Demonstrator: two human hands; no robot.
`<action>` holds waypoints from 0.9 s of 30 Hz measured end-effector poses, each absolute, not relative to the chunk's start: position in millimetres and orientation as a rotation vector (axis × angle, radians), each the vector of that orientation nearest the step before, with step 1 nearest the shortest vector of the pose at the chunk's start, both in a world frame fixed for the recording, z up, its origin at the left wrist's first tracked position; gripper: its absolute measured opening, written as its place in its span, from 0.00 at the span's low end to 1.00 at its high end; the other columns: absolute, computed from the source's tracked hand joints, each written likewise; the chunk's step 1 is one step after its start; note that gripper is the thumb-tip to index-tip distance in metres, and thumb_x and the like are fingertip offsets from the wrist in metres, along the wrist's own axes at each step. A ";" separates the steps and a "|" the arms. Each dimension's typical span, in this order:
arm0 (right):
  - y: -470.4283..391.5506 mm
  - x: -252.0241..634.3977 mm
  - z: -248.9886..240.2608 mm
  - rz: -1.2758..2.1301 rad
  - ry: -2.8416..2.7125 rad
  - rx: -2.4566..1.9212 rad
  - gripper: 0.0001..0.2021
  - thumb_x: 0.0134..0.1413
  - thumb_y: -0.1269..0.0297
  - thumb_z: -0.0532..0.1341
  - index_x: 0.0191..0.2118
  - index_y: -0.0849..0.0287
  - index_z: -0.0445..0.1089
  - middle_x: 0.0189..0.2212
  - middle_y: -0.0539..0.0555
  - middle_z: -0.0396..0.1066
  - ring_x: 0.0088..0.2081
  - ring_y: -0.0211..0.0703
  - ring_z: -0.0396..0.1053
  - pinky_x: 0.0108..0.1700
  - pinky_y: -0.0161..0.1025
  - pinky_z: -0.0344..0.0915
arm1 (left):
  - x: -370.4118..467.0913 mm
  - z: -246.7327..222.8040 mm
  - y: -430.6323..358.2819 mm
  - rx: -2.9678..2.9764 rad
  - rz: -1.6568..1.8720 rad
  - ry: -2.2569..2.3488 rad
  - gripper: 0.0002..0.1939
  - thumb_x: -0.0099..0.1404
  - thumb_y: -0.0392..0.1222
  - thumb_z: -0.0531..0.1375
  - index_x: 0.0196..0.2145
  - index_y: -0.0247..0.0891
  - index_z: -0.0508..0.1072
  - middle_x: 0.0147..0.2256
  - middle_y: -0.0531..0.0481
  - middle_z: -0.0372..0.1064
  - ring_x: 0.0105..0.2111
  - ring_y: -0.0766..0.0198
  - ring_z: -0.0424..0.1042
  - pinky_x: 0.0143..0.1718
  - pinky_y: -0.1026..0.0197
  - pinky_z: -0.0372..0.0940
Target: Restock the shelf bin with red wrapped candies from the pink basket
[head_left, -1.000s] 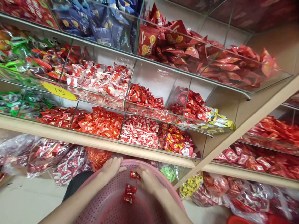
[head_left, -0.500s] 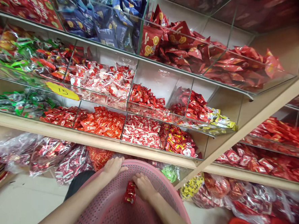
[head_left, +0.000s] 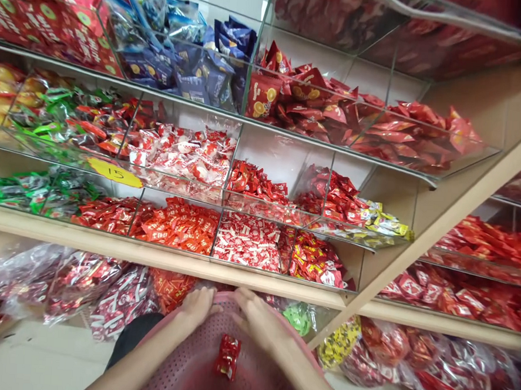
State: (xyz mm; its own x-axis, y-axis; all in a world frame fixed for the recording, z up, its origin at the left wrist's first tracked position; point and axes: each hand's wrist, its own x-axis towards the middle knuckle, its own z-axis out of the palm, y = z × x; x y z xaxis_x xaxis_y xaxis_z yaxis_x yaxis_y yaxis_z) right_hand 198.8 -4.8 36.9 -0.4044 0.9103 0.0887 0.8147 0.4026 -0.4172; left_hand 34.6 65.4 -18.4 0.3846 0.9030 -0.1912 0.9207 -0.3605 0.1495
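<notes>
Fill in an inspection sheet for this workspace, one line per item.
Surface: pale floor, small dark marks at lower left.
Things in use: pink basket, perforated; red-wrapped pieces lie inside.
Clutter: filled plastic bags under the shelving, to both sides; a dark item left of the basket, unclear what.
Left hand: grips the basket's edge.
Right hand: at the basket's edge; grip unclear.
Cables: nothing seen.
Surroundings: wooden shelving holding wrapped sweets; yellow sign reading 15.
</notes>
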 end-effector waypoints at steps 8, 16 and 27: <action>26.4 211.9 204.3 -0.143 -2.075 -1.134 0.10 0.58 0.66 0.53 0.42 0.59 0.68 0.36 0.54 0.71 0.36 0.39 0.67 0.41 0.36 0.62 | 35.3 -18.8 67.0 2.418 -0.137 1.625 0.19 0.61 0.54 0.55 0.43 0.38 0.69 0.41 0.40 0.72 0.44 0.51 0.72 0.42 0.54 0.65; 84.2 229.2 257.9 0.031 -1.842 -1.781 0.14 0.50 0.55 0.59 0.24 0.61 0.69 0.21 0.53 0.69 0.26 0.39 0.64 0.30 0.36 0.58 | 33.1 -20.9 66.9 2.426 -0.120 1.628 0.18 0.61 0.53 0.55 0.43 0.38 0.69 0.41 0.41 0.72 0.44 0.50 0.71 0.42 0.54 0.65; 111.8 218.6 256.6 0.331 -1.686 -1.885 0.15 0.39 0.53 0.64 0.22 0.60 0.64 0.17 0.49 0.65 0.20 0.34 0.58 0.23 0.34 0.54 | 32.2 -26.6 69.6 2.460 -0.119 1.613 0.21 0.62 0.54 0.54 0.45 0.37 0.68 0.42 0.39 0.72 0.44 0.50 0.71 0.43 0.53 0.65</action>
